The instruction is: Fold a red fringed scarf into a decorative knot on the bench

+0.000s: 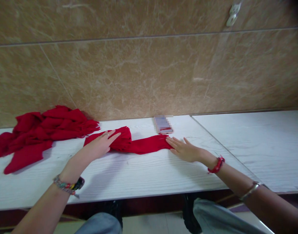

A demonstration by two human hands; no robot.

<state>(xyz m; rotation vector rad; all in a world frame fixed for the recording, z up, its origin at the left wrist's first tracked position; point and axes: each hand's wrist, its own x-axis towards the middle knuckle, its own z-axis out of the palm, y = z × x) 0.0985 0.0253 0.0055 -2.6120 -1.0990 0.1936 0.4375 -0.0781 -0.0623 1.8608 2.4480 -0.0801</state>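
A red scarf (145, 145) lies along the white table, bunched in folds at its left and stretched flat as a narrow strip to the right. Flat on the folded part rests my left hand (103, 142), its fingers spread and a ring on one of them. My right hand (181, 149) lies open with its fingertips on the strip's right end. Both palms face down, and neither hand grips the cloth. Farther left, a crumpled heap of red fringed cloth (54, 123) sits against the wall.
A phone (163, 125) lies on the table (144, 175) near the wall, just behind the strip. Brown marble tiles (139, 74) rise behind the table. A small white fixture (233, 14) is on the wall at upper right. A seam (217, 139) crosses the tabletop right of my right hand.
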